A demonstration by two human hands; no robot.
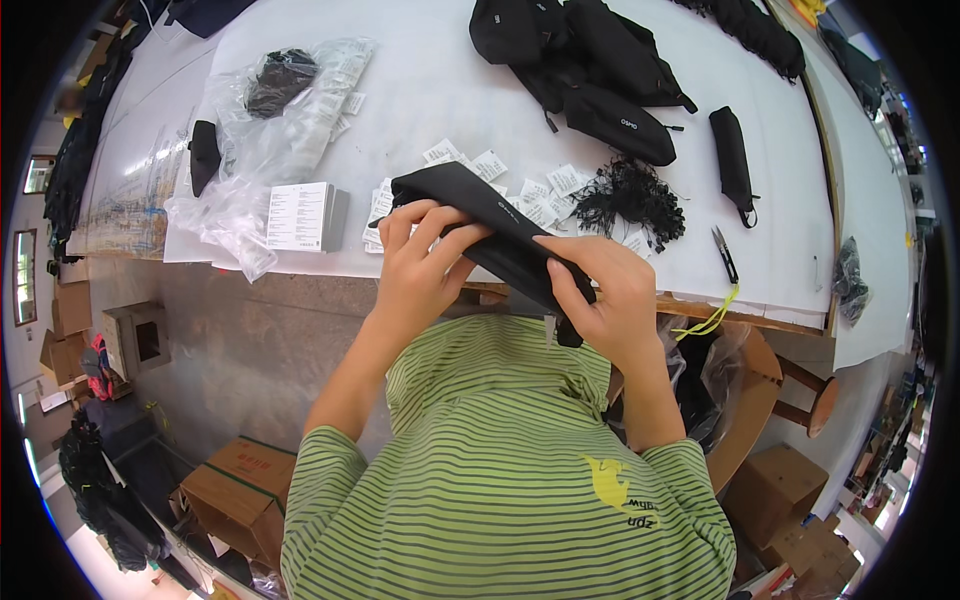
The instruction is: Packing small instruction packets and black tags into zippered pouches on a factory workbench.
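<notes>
A black fabric pouch is stretched at a slant in front of my chest, over the table's near edge. My left hand is closed on its upper left part, fingers over the cloth. At the lower right end, my right hand grips it between thumb and fingers. A small pale tag hangs beneath that end. Just beyond the pouch lie loose white labels and a tangle of thin black cords. The pouch hides some of the labels.
The white table holds a pile of black pouches, a single pouch, and thread snips on a yellow-green cord. At left are a white box and clear plastic bags. Cardboard boxes stand on the floor.
</notes>
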